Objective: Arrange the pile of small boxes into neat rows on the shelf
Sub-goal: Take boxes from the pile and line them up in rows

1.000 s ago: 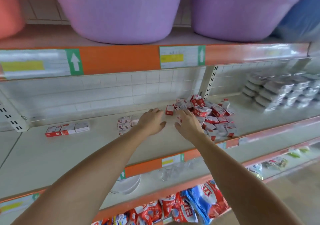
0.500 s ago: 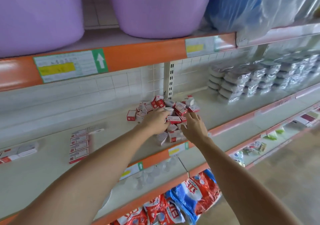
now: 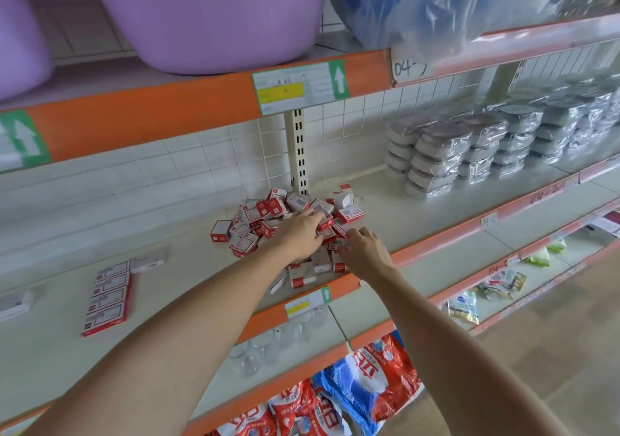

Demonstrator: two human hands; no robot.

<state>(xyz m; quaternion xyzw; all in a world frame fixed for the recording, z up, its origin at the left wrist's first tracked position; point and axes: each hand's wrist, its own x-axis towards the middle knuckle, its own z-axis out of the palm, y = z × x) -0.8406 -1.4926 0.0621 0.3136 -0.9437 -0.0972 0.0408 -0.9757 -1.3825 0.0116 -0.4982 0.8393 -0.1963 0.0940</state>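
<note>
Nearest the camera, two bare forearms reach up and forward from the bottom edge. Below them on the lowest shelf lie red, white and blue bags (image 3: 369,378), and on the tier above those stand a few clear glass cups (image 3: 268,345).

The arms end over the cream shelf (image 3: 50,335) with its orange front lip. The left hand (image 3: 297,234) lies palm down on the pile of small boxes (image 3: 285,221), its fingers spread loosely over the red-and-white cartons and pressing on them; whether the fingertips have curled around any one box cannot be told, since the back of the hand hides them. Just beside it, the right hand (image 3: 367,251) sits at the near right edge of the pile with its fingers bent down onto a box (image 3: 337,244), seemingly pinching it between thumb and fingertips.

The pile sits in the middle of the shelf, from near the front lip back toward the slotted upright (image 3: 299,150) at the tiled back wall. The boxes are jumbled, some flat, some on edge, some tilted.

Well to the left on the same shelf, a neat column of flat boxes (image 3: 109,296) lies side by side, with another box (image 3: 147,263) at its far end and one more (image 3: 15,303) at the left edge of the view.

Farther right, stacks of plastic-wrapped grey packs (image 3: 469,147) stand in rows. On the shelf above sit purple plastic basins (image 3: 208,13) and a blue item under clear plastic wrap (image 3: 419,3).
</note>
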